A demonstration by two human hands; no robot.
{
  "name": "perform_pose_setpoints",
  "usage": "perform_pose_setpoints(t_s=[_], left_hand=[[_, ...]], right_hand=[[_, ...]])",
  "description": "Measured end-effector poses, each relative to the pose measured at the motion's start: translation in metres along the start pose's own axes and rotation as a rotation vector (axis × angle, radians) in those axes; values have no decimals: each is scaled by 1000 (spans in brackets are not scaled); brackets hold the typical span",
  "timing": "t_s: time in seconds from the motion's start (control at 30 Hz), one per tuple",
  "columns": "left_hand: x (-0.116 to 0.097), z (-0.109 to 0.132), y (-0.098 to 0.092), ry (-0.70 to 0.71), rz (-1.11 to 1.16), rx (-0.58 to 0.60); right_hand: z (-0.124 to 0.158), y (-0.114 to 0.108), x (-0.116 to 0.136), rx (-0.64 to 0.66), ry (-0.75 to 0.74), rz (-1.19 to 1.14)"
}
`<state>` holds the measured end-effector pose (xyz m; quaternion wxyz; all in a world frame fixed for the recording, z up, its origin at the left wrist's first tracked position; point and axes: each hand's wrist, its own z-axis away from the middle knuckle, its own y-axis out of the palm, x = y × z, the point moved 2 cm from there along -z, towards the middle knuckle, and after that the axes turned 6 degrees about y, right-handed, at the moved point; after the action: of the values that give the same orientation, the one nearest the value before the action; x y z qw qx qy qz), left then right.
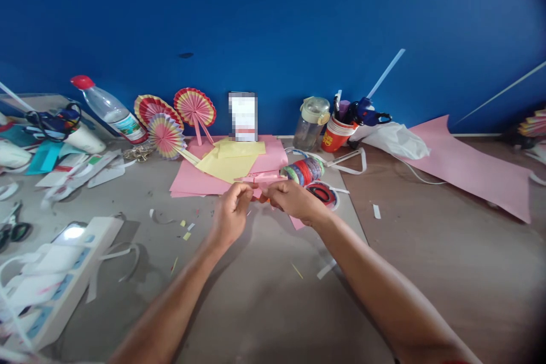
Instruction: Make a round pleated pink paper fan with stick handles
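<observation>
My left hand (pixel 234 210) and my right hand (pixel 294 199) meet over the middle of the table, fingertips pinched and almost touching. Between them is a small piece of pink paper (pixel 257 193), partly covered by the fingers. An orange bit shows under my right fingers, too small to name. Just beyond lie sheets of pink paper (pixel 187 179) with yellow paper (pixel 230 165) on top. Multicoloured yarn (pixel 303 171) rests past my right hand, and a red and black round item (pixel 323 194) lies beside its wrist.
Folded paper fans (pixel 195 108) and a red-capped bottle (pixel 115 116) stand at the back left. Further right are a clear jar (pixel 311 125) and a red paper cup (pixel 336 133) of tools. A white power strip (pixel 72 278) and scissors (pixel 15 227) lie left.
</observation>
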<state>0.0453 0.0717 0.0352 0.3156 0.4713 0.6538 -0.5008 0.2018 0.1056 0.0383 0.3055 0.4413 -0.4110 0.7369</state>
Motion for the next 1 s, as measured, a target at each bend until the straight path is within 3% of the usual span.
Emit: perform_pose_setpoints(t_s=[0.17,0.27,0.4,0.57,0.67,0.77,0.87,1.0], left_hand=[[9,3,5,-43,96,2],[11,4,10,-16,75,19],[6,5,12,100,-53,28],[5,0,2,-49,76,6],[9,-2,-2,-123,164,-39],[17,0,3,-249,281,-42],[22,3,13,-380,537,-42],[19,4,20,-503,849,-127]], right_hand=[[-2,1,-1,-24,-100,0],[-4,8,-3,-14,-53,-178],[-6,21,-7,-122,47,-488],[-7,24,-5,-158,100,-727],[-6,23,-4,-152,59,-647],[-3,26,-4,-124,33,-394],[-2,28,-6,-118,56,-171],[-4,28,-7,-114,20,-123]])
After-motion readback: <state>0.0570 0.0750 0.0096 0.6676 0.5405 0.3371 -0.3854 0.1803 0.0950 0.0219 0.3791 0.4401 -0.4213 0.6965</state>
